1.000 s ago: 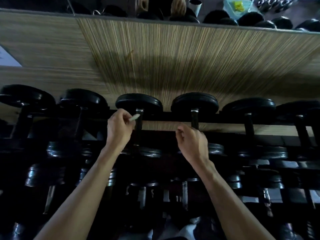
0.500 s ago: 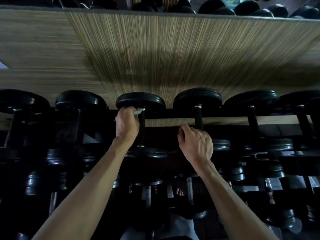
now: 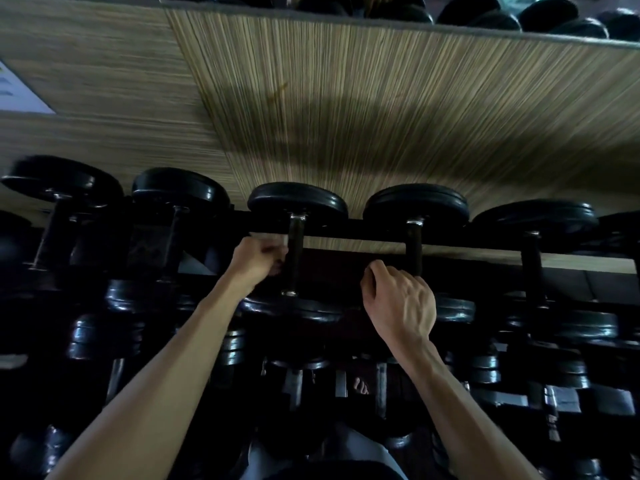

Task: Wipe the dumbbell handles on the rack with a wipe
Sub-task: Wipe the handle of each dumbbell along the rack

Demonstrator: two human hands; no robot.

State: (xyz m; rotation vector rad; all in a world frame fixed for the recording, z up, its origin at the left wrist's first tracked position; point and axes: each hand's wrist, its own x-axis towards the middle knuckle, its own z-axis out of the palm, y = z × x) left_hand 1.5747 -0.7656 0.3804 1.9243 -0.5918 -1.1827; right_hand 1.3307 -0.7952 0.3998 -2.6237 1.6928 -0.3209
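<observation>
Black dumbbells lie side by side on the top tier of a dark rack. My left hand is curled beside the dark handle of the middle dumbbell, fingers against its left side. A sliver of white wipe shows at the fingertips, blurred. My right hand is curled near the lower end of the handle of the dumbbell to the right; whether it grips the handle is hidden by the hand's back.
More dumbbells fill the rack's left and right and the lower tiers. A striped wood-grain wall panel rises behind the rack. A mirror strip at the top reflects more weights.
My left hand has slid down the middle dumbbell's handle from just under the far plate to mid-handle. My right hand stays by the neighbouring handle.
</observation>
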